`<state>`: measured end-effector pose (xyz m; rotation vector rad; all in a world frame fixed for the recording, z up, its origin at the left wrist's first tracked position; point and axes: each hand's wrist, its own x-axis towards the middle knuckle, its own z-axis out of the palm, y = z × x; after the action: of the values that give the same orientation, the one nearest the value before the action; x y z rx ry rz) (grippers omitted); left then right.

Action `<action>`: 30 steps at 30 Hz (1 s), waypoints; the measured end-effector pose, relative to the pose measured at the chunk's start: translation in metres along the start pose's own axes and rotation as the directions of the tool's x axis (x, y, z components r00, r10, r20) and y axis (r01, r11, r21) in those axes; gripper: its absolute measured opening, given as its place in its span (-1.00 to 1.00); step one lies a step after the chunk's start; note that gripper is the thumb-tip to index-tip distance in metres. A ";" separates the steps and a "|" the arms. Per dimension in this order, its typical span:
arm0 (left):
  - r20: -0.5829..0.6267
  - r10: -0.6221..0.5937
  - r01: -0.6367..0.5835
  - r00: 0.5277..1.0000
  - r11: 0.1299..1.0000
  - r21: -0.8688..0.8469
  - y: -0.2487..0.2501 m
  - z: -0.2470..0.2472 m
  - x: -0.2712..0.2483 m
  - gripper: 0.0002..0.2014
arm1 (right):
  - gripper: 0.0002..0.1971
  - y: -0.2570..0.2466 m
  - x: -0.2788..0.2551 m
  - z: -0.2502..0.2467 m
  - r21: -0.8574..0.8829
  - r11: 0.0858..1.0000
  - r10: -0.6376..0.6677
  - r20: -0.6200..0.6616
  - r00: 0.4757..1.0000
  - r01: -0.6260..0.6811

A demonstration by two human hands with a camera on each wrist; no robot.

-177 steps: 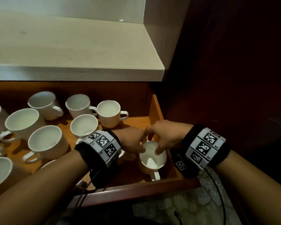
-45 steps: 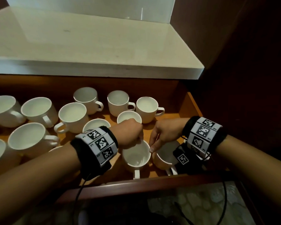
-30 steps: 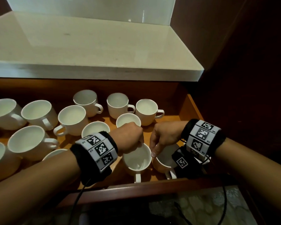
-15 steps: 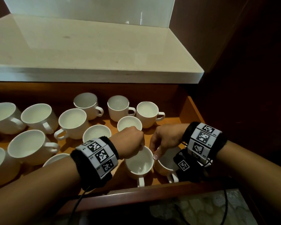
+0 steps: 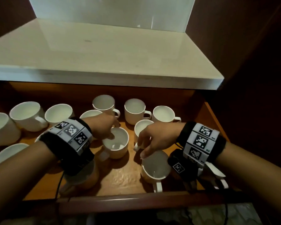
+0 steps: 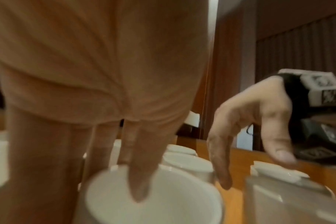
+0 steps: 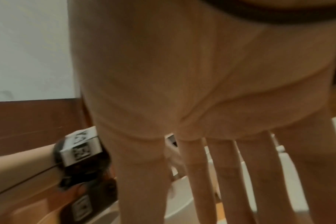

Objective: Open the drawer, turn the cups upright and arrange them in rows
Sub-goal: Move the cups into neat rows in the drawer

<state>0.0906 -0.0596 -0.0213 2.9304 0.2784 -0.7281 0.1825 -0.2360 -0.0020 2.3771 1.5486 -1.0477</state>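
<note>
Standing pulled out beneath the pale tabletop [image 5: 104, 51], the wooden drawer [image 5: 125, 177] holds white cups [image 5: 134, 109], all upright, in loose rows (handles pointing various ways). The left hand [image 5: 102, 127] pinches the rim of the middle cup [image 5: 116, 144], one of its fingers [image 6: 138, 178] inside, likely to slide it into line. The right hand [image 5: 156, 137] hangs slack-fingered, holding nothing, over the near-right cup [image 5: 156, 168].

No legible text, only coded markers.
</note>
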 end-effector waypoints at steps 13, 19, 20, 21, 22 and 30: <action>0.141 0.113 -0.099 0.984 0.990 -0.097 0.021 0.021 -0.010 -0.58 | -0.71 -0.011 0.016 0.020 -0.050 0.999 0.000 0.088 0.996 0.005; 0.148 0.158 -0.163 0.976 0.987 0.016 0.027 0.025 -0.013 -0.68 | -0.71 -0.009 0.015 0.023 -0.003 1.000 -0.011 0.092 0.996 0.012; 0.148 0.163 -0.167 0.975 0.986 0.020 0.027 0.025 -0.013 -0.68 | -0.71 -0.008 0.014 0.023 0.000 1.000 -0.014 0.089 0.996 0.014; 0.151 0.170 -0.174 0.974 0.984 0.019 0.027 0.025 -0.013 -0.68 | -0.72 -0.008 0.015 0.024 0.002 1.000 -0.015 0.087 0.996 0.015; 0.153 0.177 -0.182 0.972 0.983 0.016 0.028 0.024 -0.014 -0.67 | -0.72 -0.008 0.015 0.024 0.003 1.000 -0.014 0.087 0.996 0.014; 0.136 0.177 -0.178 0.975 0.984 -0.009 0.031 0.024 -0.015 -0.67 | -0.73 -0.008 0.016 0.023 0.000 1.000 -0.025 0.087 0.996 0.025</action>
<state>0.0727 -0.0955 -0.0333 2.8429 0.0020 -0.8960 0.1682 -0.2305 -0.0272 2.2840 1.5521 -1.1387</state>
